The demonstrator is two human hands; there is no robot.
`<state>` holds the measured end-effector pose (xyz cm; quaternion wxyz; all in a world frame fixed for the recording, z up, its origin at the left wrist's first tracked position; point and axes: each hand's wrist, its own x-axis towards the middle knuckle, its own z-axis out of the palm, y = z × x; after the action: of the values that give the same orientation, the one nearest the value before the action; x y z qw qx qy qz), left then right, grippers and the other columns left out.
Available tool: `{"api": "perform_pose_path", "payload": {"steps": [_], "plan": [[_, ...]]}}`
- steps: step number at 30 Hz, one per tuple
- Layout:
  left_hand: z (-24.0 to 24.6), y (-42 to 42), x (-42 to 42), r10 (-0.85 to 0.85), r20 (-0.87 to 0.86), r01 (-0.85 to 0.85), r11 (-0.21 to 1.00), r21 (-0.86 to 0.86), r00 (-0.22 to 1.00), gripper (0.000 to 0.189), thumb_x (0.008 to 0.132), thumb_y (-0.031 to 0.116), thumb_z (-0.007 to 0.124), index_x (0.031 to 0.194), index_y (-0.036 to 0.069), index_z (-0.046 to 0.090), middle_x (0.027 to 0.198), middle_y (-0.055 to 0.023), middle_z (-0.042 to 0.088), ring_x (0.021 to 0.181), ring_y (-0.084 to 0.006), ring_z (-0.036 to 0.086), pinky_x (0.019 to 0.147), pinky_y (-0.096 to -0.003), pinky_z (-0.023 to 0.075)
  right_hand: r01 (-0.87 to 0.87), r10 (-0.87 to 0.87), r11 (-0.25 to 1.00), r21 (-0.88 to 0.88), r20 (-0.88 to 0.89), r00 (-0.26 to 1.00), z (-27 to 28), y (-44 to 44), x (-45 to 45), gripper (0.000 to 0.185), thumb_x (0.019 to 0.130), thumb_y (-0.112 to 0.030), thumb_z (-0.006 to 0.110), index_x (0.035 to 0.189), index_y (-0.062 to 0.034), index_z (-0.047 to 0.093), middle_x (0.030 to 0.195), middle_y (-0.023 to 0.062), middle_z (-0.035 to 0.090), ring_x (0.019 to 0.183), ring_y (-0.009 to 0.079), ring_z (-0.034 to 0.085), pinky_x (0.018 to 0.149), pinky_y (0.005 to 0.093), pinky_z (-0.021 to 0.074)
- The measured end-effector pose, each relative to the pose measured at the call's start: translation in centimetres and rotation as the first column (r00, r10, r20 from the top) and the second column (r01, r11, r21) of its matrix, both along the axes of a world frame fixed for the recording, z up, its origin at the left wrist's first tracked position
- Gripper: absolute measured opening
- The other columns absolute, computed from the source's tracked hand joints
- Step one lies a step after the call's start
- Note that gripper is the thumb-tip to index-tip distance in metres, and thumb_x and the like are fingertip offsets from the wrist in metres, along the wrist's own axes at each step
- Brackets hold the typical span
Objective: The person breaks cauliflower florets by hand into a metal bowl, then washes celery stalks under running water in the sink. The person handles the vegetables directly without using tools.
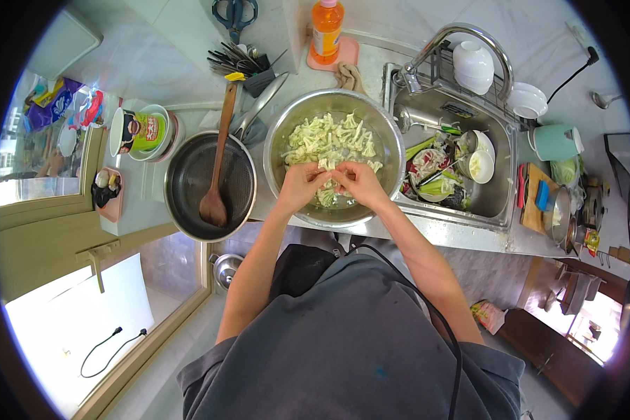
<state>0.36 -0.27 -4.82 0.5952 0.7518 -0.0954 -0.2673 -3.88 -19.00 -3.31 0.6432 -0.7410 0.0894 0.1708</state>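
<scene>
A wide stainless steel basin holds water and many pale cauliflower florets. Over its near side, my left hand and my right hand meet at the fingertips. Both pinch one small cauliflower floret between them, its head showing above the fingers. More florets lie in the water just below the hands. Left of the basin, a wooden spatula rests in a black frying pan, its handle lying across the far rim.
The steel sink at the right holds vegetable scraps, bowls and a curved faucet. Behind the basin stand an orange bottle and a cutlery holder. A cutting board lies farther right. The counter edge runs before my body.
</scene>
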Motion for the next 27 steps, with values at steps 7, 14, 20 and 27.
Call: {"api": "perform_pose_path", "payload": {"steps": [7, 14, 20, 27], "plan": [[3.9, 0.1, -1.2, -0.256, 0.181, 0.183, 0.921, 0.344, 0.949, 0.013, 0.087, 0.008, 0.07, 0.09, -0.004, 0.068, 0.076, -0.011, 0.065, 0.066, -0.02, 0.063, 0.065, -0.0334, 0.0509, -0.311, 0.564, 0.755, -0.577, 0.329, 0.758, 1.9, -1.3, 0.0, 0.013, 0.087, -0.012, 0.062, 0.083, -0.0002, 0.067, 0.079, 0.0161, 0.063, 0.075, 0.0376, 0.063, 0.067, 0.0442, 0.0529], [3.6, 1.4, -0.8, -0.212, 0.463, -0.07, 0.851, 0.52, 0.861, 0.016, 0.089, 0.009, 0.06, 0.096, -0.003, 0.07, 0.092, -0.0238, 0.066, 0.088, -0.0409, 0.064, 0.079, -0.0443, 0.0502, -0.364, 0.609, 0.292, -0.884, -0.122, 0.784, 1.8, -2.9, 0.5, 0.017, 0.09, -0.014, 0.059, 0.094, -0.0004, 0.067, 0.1, 0.0175, 0.062, 0.086, 0.0335, 0.066, 0.076, 0.0429, 0.056], [1.7, 1.5, 1.2, -0.191, 0.704, -0.224, 0.864, 0.452, 0.684, 0.034, 0.088, 0.016, 0.066, 0.119, 0.001, 0.063, 0.111, -0.0276, 0.064, 0.098, -0.0414, 0.063, 0.092, -0.0429, 0.0488, -0.032, 0.415, 0.376, -0.926, 0.137, 0.899, 1.1, -3.7, 2.5, 0.057, 0.088, -0.029, 0.068, 0.136, -0.0041, 0.05, 0.14, 0.0212, 0.042, 0.12, 0.0383, 0.05, 0.093, 0.0488, 0.0489], [-2.2, 0.7, 1.9, -0.12, 0.279, -0.009, 0.907, 0.421, 0.953, 0.064, 0.081, 0.028, 0.077, 0.133, 0.005, 0.048, 0.109, -0.0249, 0.065, 0.098, -0.0418, 0.064, 0.09, -0.0453, 0.0507, -0.289, 0.388, 0.765, -0.576, 0.053, 0.92, -2.3, -1.0, 2.4, 0.072, 0.077, -0.021, 0.079, 0.139, -0.0071, 0.044, 0.142, 0.0258, 0.037, 0.11, 0.0463, 0.056, 0.095, 0.0503, 0.0484]]}}
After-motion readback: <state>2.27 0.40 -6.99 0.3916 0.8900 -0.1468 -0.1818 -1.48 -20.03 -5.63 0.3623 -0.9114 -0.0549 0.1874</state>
